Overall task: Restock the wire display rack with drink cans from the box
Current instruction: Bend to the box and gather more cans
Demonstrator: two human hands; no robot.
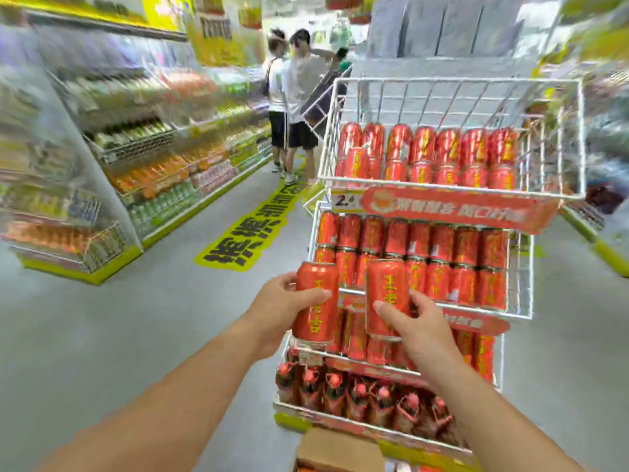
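Mid-restock, with two cans in transit. Left hand (282,301) curls round a red metal drink can with yellow lettering (315,301), thumb across the front. Right hand (418,321) grips a second identical red can (386,294) the same way. Both cans are upright, held in the air just in front of the white wire display rack (459,80) at about second-tier height, and neither is inside a basket yet. Rack status: top tier (328,131) holds two stacked rows of matching red cans with clear headroom above them, so my guess is that's where these go. Second tier (520,274) looks packed, two rows high across the full width. Third tier (498,356) holds red cans too, but the hands cover most of it, so I can't tell its fill level. Bottom tier (374,427) holds dark bottles with red tops (357,393), not cans. The brown cardboard box (337,451) sits on the floor below the rack at the frame's bottom edge. Its contents are mostly out of view, so the remaining stock is unknown. Estimate: well past halfway, with the top tier left to fill.
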